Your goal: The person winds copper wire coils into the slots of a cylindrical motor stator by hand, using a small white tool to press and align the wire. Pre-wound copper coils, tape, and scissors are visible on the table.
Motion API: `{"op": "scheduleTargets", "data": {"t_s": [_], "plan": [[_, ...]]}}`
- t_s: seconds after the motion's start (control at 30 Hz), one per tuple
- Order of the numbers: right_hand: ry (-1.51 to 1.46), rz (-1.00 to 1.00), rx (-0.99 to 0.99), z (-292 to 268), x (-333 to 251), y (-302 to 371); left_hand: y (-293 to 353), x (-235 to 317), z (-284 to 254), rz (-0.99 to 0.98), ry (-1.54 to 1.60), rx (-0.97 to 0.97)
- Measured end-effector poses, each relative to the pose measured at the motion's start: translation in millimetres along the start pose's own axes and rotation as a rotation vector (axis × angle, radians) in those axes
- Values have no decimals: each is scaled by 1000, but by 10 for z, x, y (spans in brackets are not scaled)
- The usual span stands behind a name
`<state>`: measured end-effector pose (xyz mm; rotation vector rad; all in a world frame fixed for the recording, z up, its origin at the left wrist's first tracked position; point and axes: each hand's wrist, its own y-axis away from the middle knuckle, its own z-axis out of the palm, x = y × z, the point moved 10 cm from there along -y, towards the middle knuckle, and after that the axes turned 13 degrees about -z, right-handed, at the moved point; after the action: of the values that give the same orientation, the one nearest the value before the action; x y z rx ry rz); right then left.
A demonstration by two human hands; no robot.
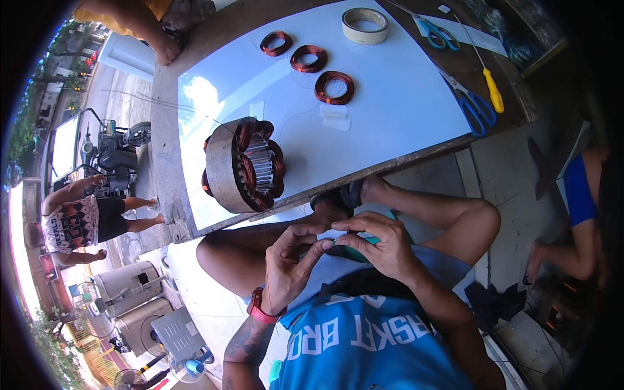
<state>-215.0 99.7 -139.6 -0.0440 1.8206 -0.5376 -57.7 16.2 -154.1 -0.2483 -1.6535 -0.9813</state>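
Over my lap, my left hand (pixel 291 260) and my right hand (pixel 382 247) meet, fingertips pinched on a small white slip (pixel 332 234) that looks like paper or film. It is mostly covered by the fingers. A motor stator (pixel 229 170) with a grey metal ring and red-brown copper windings lies on its side on the table, beyond my left hand. Three loose copper wire coils (pixel 335 88) lie in a slanting row farther back. Two small white strips (pixel 335 117) rest on the white sheet (pixel 396 97) just in front of the nearest coil.
A masking tape roll (pixel 364 26), two pairs of scissors (pixel 478 112) and a yellow-handled screwdriver (pixel 493 91) lie toward the table's right. Another person's hand (pixel 168 52) rests at the far left corner. A walking person (pixel 81 218) and a motorcycle (pixel 110 156) are outside, left.
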Motion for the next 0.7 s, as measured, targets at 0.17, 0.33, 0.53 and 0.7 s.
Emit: {"op": "scheduleTargets", "data": {"t_s": [0.17, 0.33, 0.53, 0.7], "plan": [[133, -118, 45, -44, -171, -26, 30, 70, -8, 22, -58, 49], [243, -238, 69, -58, -315, -29, 62, 218, 34, 123, -130, 50], [295, -330, 68, -23, -401, -6, 68, 368, 58, 234, -245, 51], [276, -324, 56, -15, -369, -31, 65, 434, 0, 258, -306, 85]]}}
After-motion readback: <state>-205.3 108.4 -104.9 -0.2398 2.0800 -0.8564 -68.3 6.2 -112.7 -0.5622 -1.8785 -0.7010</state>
